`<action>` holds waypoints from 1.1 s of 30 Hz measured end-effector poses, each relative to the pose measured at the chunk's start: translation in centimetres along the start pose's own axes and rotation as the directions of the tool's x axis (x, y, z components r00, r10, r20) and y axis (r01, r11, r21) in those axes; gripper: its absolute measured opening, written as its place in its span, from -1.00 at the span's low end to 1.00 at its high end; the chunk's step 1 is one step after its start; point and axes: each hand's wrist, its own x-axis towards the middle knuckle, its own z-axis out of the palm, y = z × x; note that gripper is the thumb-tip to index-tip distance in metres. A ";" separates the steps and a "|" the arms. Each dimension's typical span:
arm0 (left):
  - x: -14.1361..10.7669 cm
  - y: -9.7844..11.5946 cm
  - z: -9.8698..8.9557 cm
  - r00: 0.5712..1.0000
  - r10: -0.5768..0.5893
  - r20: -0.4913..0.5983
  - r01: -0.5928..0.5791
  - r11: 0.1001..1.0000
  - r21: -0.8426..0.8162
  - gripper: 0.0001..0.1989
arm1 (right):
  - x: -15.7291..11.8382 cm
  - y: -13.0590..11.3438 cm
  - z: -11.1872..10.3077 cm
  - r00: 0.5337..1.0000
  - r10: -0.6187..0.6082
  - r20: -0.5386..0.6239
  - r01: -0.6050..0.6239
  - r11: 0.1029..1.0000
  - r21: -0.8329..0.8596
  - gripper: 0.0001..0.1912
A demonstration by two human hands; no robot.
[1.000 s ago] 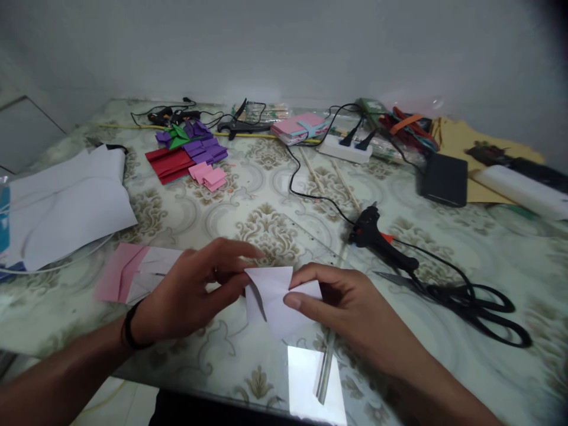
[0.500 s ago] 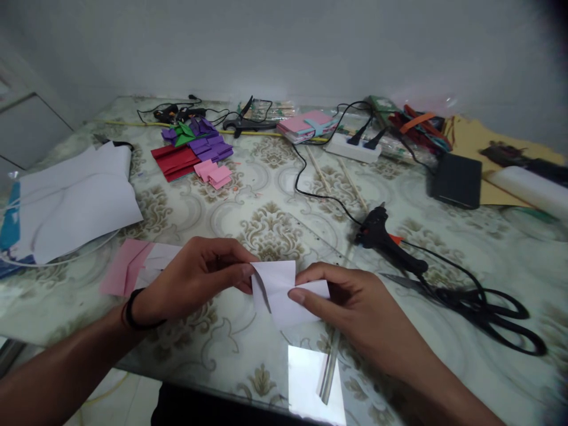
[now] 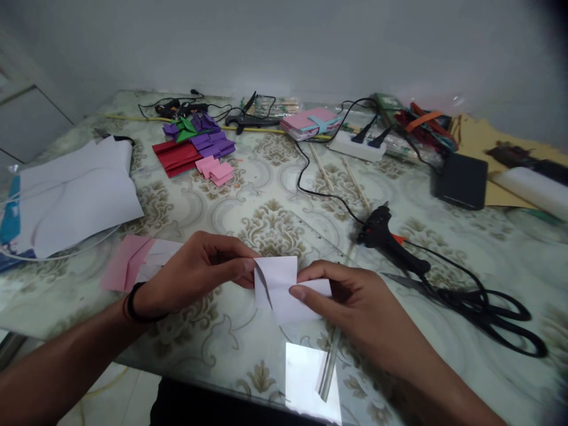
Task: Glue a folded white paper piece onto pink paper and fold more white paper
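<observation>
A small folded white paper (image 3: pixel 284 296) is held up between both hands over the patterned table, its left part curving away from the front layer. My left hand (image 3: pixel 208 269) pinches its upper left edge between thumb and fingers. On the right side, my right hand (image 3: pixel 346 299) grips the paper, thumb in front and fingers behind. Pink folded paper (image 3: pixel 128 260) and white folded paper (image 3: pixel 160 254) lie beside my left wrist, partly covered by it. To the right of my right hand are a black glue gun (image 3: pixel 390 239) and black-handled scissors (image 3: pixel 483 307).
White sheets (image 3: pixel 80 195) lie at the left. Red (image 3: pixel 175 158), purple (image 3: pixel 213 145) and pink folded pieces (image 3: pixel 215 170) sit farther back. A power strip (image 3: pixel 357 146), cables and a black box (image 3: pixel 461 180) stand behind at the right.
The view has shifted slightly. Both hands keep hold of the white paper, with hardly any change in its shape.
</observation>
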 end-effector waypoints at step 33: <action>0.1 -0.7 0.9 0.996 -0.085 0.034 0.075 0.971 0.228 -0.72 | -0.4 -0.6 0.2 0.974 -0.189 -0.126 0.173 0.976 -0.133 -0.91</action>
